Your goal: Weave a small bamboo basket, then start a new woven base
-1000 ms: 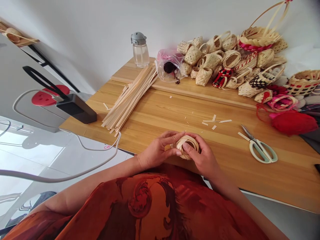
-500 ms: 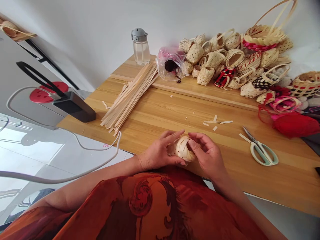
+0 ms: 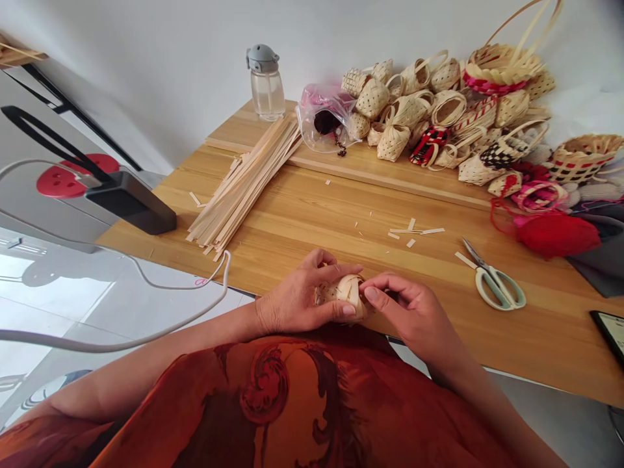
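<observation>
Near the table's front edge, a small pale basket (image 3: 348, 290) woven from flat strips lies tilted, its open end toward the right. My left hand (image 3: 309, 299) wraps round its left side, thumb along the near face and fingers over the top. At the right rim, thumb and forefinger of my right hand (image 3: 407, 309) are pinched together against the weave. Those fingertips hide any strip end between them. To the right lie scissors (image 3: 497, 283) with pale handles, slightly spread, beside a short strip (image 3: 466, 260).
A bundle of long wooden strips (image 3: 248, 182) lies left on the table. Cut scraps (image 3: 412, 231) are scattered mid-table. Finished baskets (image 3: 404, 110) crowd the back, near a bottle (image 3: 267, 84) and red yarn (image 3: 558, 235). A black device (image 3: 131, 201) with a white cable (image 3: 214, 312) stands left.
My right thumb and forefinger have come together at the basket's rim. The basket has turned a little within my left hand. The view has shifted slightly, showing a dark-edged screen at right.
</observation>
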`<state>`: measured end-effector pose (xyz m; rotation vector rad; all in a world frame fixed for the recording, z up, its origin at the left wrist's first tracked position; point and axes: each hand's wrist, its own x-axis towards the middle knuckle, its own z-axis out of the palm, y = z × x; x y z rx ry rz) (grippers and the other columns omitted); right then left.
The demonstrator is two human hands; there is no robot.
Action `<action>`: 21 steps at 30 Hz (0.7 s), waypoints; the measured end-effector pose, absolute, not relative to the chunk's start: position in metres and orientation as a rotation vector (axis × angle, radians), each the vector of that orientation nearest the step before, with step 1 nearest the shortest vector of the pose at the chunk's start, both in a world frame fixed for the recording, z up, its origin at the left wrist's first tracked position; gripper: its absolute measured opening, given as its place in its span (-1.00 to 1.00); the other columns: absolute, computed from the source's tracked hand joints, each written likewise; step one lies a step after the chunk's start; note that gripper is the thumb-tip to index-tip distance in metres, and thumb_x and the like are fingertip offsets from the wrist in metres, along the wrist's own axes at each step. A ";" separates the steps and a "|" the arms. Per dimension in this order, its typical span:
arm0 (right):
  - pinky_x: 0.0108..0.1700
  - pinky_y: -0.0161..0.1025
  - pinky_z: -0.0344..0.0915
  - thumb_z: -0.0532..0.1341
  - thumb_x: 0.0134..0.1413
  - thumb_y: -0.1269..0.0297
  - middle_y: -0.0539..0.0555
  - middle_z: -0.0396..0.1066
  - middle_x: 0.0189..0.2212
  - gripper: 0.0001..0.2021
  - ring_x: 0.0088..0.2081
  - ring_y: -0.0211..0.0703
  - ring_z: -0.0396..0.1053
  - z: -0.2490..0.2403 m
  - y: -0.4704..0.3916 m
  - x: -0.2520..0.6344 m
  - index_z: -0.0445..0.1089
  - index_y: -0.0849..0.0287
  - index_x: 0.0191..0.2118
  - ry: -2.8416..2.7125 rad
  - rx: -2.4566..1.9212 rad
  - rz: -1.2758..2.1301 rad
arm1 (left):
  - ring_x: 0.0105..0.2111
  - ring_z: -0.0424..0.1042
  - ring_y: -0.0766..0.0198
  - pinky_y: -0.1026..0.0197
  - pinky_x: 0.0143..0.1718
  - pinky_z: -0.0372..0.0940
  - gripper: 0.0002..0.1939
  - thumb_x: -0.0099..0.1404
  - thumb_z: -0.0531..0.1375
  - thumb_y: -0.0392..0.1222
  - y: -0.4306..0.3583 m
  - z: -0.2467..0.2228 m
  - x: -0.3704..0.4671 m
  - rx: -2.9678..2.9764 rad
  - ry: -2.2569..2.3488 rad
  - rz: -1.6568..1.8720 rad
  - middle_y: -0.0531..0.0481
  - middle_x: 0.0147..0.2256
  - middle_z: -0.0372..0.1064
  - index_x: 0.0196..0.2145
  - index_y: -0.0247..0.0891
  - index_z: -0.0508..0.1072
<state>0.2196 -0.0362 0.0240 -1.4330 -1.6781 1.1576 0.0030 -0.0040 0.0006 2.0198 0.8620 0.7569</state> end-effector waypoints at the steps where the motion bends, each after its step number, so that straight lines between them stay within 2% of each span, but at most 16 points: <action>1: -0.15 -0.16 0.33 0.26 0.15 0.06 0.04 0.51 -0.30 -0.80 -0.23 -0.07 0.41 0.025 -0.038 0.219 0.51 0.06 -0.29 -1.713 -1.425 1.112 | 0.05 0.29 0.05 0.00 0.12 0.24 -0.40 0.21 0.32 0.06 -0.004 0.002 0.003 2.015 0.877 0.787 -0.18 -0.03 0.25 0.16 -0.17 0.40; 3: -0.09 -0.11 0.32 0.32 0.10 0.07 0.05 0.51 -0.23 -0.82 -0.17 -0.04 0.40 0.026 -0.041 0.218 0.51 0.03 -0.24 -1.782 -1.425 1.006 | 0.16 0.22 -0.05 -0.07 0.20 0.16 -0.38 0.08 0.41 0.09 -0.004 0.002 0.004 2.006 0.898 0.849 -0.24 0.11 0.21 0.04 -0.22 0.44; 5: -0.08 -0.11 0.32 0.32 0.10 0.09 0.04 0.50 -0.23 -0.83 -0.18 -0.06 0.40 0.025 -0.042 0.217 0.50 0.01 -0.23 -1.829 -1.432 0.969 | 0.19 0.22 -0.08 -0.06 0.19 0.18 -0.34 -0.03 0.47 0.09 -0.003 0.002 0.004 1.956 0.866 0.861 -0.26 0.20 0.18 -0.03 -0.22 0.42; 7: -0.10 -0.14 0.32 0.28 0.16 0.12 0.02 0.50 -0.24 -0.87 -0.20 -0.10 0.40 0.023 -0.040 0.218 0.49 0.02 -0.23 -1.856 -1.419 0.994 | 0.11 0.33 0.01 0.02 0.10 0.28 -0.36 0.04 0.44 0.06 0.000 0.005 0.002 1.871 0.797 0.788 -0.22 0.15 0.28 0.00 -0.21 0.37; 9: -0.08 -0.16 0.31 0.26 0.19 0.15 0.00 0.49 -0.24 -0.89 -0.19 -0.12 0.40 0.021 -0.037 0.219 0.48 0.02 -0.23 -1.881 -1.367 1.017 | 0.02 0.41 0.12 0.11 0.02 0.32 -0.48 0.20 0.35 0.01 0.005 0.010 -0.003 1.826 0.735 0.682 -0.15 0.04 0.38 0.04 -0.20 0.35; 11: -0.04 -0.16 0.30 0.25 0.21 0.19 0.00 0.49 -0.21 -0.90 -0.14 -0.13 0.40 0.021 -0.034 0.220 0.48 0.02 -0.21 -1.906 -1.298 1.003 | -0.03 0.43 0.18 0.15 -0.02 0.32 -0.64 0.29 0.27 -0.03 0.011 0.017 -0.008 1.861 0.717 0.592 -0.10 -0.01 0.42 -0.02 -0.21 0.41; 14: 0.06 -0.14 0.27 0.26 0.19 0.25 0.02 0.49 -0.12 -0.90 -0.03 -0.10 0.39 0.023 -0.030 0.218 0.49 0.01 -0.18 -1.931 -1.243 0.935 | -0.09 0.43 0.20 0.17 -0.06 0.32 -0.67 0.23 0.32 -0.01 0.021 0.027 -0.011 1.976 0.772 0.500 -0.05 -0.09 0.45 -0.13 -0.22 0.46; 18: -0.07 -0.18 0.34 0.30 0.13 0.29 0.03 0.49 -0.12 -0.84 -0.07 -0.11 0.42 0.025 -0.033 0.215 0.46 0.03 -0.14 -1.850 -1.315 0.904 | -0.12 0.43 0.20 0.15 -0.06 0.32 -0.71 0.18 0.35 -0.06 0.026 0.032 -0.008 2.048 0.793 0.483 -0.03 -0.14 0.46 -0.20 -0.23 0.45; 21: -0.07 -0.20 0.34 0.31 0.11 0.31 0.02 0.50 -0.14 -0.91 -0.08 -0.12 0.44 0.025 -0.038 0.213 0.44 0.05 -0.24 -1.815 -1.333 0.879 | -0.18 0.44 0.23 0.20 -0.15 0.35 -0.73 0.17 0.35 -0.11 0.025 0.035 -0.004 2.039 0.828 0.463 -0.01 -0.18 0.46 -0.21 -0.24 0.45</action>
